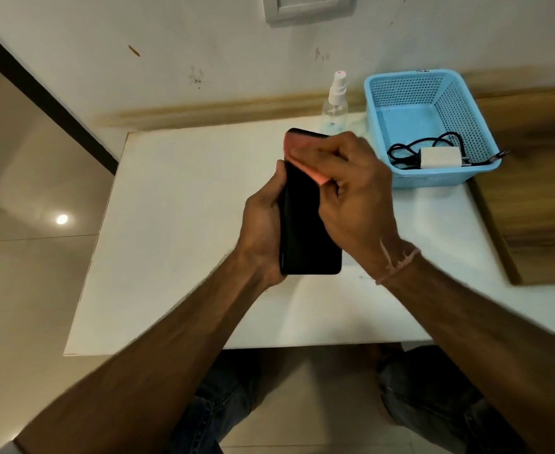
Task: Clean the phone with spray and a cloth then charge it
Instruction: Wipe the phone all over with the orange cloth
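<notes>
A black phone [305, 231] is held upright above the white table [177, 231], screen toward me. My left hand [263, 231] grips its left edge and lower back. My right hand [351, 191] presses a small pink cloth [294, 145] against the upper part of the screen, covering the phone's top right. A clear spray bottle [336, 99] with a white nozzle stands at the back of the table by the wall. A white charger plug [440, 157] with a black cable [410, 152] lies in the blue basket [400, 90].
The blue mesh basket sits at the table's back right, next to a wooden surface [538, 198]. A white wall socket plate [308, 8] is mounted above the table. My knees in jeans show below the table's front edge.
</notes>
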